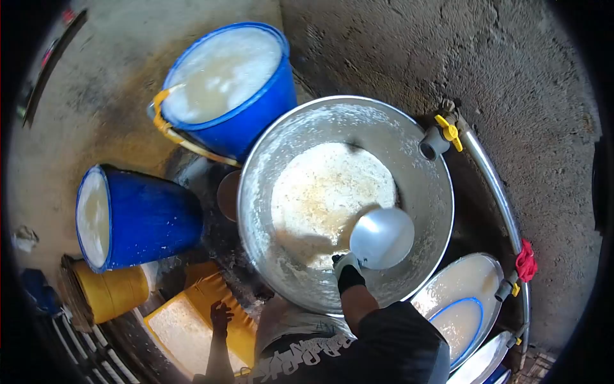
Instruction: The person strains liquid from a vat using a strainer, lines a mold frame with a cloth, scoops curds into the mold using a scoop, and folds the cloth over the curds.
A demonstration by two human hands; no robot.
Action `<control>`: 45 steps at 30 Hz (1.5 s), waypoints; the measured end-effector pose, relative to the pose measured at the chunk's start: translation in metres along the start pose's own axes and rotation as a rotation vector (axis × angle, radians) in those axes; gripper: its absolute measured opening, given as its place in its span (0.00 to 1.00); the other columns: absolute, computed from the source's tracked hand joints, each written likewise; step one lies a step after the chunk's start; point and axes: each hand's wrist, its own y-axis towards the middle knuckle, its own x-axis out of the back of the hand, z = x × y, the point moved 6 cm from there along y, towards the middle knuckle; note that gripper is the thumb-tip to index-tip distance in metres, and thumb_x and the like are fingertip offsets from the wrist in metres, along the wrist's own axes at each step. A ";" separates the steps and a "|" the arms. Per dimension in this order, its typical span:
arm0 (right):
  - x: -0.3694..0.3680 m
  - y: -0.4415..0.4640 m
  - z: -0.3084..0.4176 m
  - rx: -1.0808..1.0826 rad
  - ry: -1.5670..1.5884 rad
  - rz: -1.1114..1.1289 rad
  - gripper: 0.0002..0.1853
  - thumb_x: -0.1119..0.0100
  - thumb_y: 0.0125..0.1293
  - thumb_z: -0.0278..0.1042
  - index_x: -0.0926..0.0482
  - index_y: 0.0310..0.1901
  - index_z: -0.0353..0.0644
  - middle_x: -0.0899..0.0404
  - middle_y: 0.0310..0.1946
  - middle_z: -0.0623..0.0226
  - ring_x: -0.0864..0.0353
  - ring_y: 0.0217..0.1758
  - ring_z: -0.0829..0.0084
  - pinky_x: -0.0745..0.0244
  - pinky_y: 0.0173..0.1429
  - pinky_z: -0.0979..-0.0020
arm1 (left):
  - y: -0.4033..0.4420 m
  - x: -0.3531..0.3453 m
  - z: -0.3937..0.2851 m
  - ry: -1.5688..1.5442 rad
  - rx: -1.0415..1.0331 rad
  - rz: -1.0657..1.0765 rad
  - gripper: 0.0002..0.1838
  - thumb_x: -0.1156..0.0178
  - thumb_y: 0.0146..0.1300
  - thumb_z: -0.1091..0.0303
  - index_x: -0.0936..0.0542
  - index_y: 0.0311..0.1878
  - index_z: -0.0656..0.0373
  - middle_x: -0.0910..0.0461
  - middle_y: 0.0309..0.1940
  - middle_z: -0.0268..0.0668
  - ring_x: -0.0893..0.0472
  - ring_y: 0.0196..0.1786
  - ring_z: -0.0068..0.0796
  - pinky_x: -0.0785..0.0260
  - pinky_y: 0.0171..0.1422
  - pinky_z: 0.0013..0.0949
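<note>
My right hand [347,267], in a white and black glove, grips the edge of a shiny round metal bowl [382,238]. The bowl is held inside a large metal vat [419,166], over its lower right part. Spread across the vat's bottom is a white, wet-looking mass [329,185], and white residue clings to the walls. My left hand [221,315] is bare and holds nothing, its fingers loosely apart. It hangs above a yellow tub [227,297] with pale, whitish contents.
Two blue barrels [265,118] [150,217] with frothy, whitish liquid stand to the left. A pipe with a yellow-handled valve [449,132] reaches over the vat's right rim. At lower right sits another metal vat [489,262] of cloudy liquid. A red cloth [526,261] is tied on the pipe.
</note>
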 end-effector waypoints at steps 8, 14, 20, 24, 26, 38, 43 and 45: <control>-0.096 0.134 0.045 -0.023 0.138 -0.087 0.15 0.54 0.69 0.43 0.39 0.23 0.55 0.39 0.11 0.74 0.39 0.09 0.71 0.43 0.14 0.69 | 0.001 -0.073 -0.041 0.242 0.345 -0.094 0.20 0.42 0.66 0.62 0.35 0.59 0.48 0.21 0.34 0.42 0.21 0.24 0.33 0.30 0.25 0.32; -0.159 0.252 0.045 -0.404 -0.006 0.384 0.16 0.53 0.69 0.44 0.37 0.22 0.56 0.39 0.10 0.77 0.39 0.09 0.73 0.42 0.14 0.71 | -0.007 -0.112 -0.063 0.500 0.445 -0.192 0.23 0.40 0.65 0.63 0.35 0.60 0.50 0.20 0.32 0.44 0.20 0.24 0.32 0.29 0.25 0.30; -0.156 0.230 0.068 -0.770 0.171 0.495 0.18 0.48 0.68 0.42 0.37 0.19 0.60 0.41 0.09 0.84 0.42 0.08 0.79 0.46 0.14 0.74 | 0.007 -0.120 -0.083 0.513 0.411 -0.208 0.25 0.41 0.65 0.60 0.36 0.63 0.53 0.19 0.36 0.45 0.18 0.28 0.33 0.27 0.32 0.32; -0.134 0.200 0.082 -0.500 -0.403 0.585 0.18 0.44 0.65 0.41 0.35 0.18 0.59 0.38 0.09 0.83 0.40 0.08 0.78 0.47 0.15 0.74 | 0.005 -0.113 -0.074 0.490 0.383 -0.193 0.25 0.43 0.66 0.60 0.36 0.63 0.55 0.19 0.37 0.45 0.18 0.29 0.34 0.26 0.32 0.33; -0.127 0.150 0.091 -0.560 -0.493 0.733 0.15 0.42 0.63 0.39 0.33 0.19 0.56 0.37 0.10 0.80 0.38 0.09 0.77 0.44 0.15 0.74 | 0.001 -0.108 -0.064 0.451 0.335 -0.168 0.24 0.43 0.66 0.60 0.36 0.62 0.55 0.20 0.37 0.44 0.18 0.29 0.33 0.26 0.32 0.33; -0.021 -0.210 0.065 -0.232 -1.241 0.651 0.07 0.44 0.65 0.33 0.29 0.30 0.46 0.31 0.18 0.75 0.31 0.16 0.79 0.37 0.18 0.78 | -0.083 0.007 0.148 -0.173 0.330 -0.249 0.17 0.43 0.66 0.57 0.27 0.53 0.55 0.22 0.41 0.38 0.18 0.31 0.30 0.26 0.31 0.33; 0.020 -0.317 0.001 -0.265 -1.628 0.679 0.06 0.46 0.66 0.32 0.29 0.32 0.44 0.30 0.19 0.73 0.30 0.16 0.80 0.35 0.19 0.78 | -0.166 0.046 0.279 -0.317 0.578 -0.410 0.16 0.41 0.62 0.58 0.26 0.50 0.54 0.19 0.31 0.39 0.19 0.24 0.36 0.28 0.27 0.40; 0.036 -0.358 -0.044 -0.258 -1.810 0.718 0.06 0.46 0.67 0.32 0.29 0.32 0.44 0.30 0.20 0.73 0.31 0.17 0.80 0.35 0.19 0.78 | -0.196 0.070 0.355 -0.153 0.873 -0.610 0.17 0.40 0.60 0.59 0.25 0.48 0.58 0.19 0.31 0.42 0.18 0.25 0.38 0.27 0.27 0.44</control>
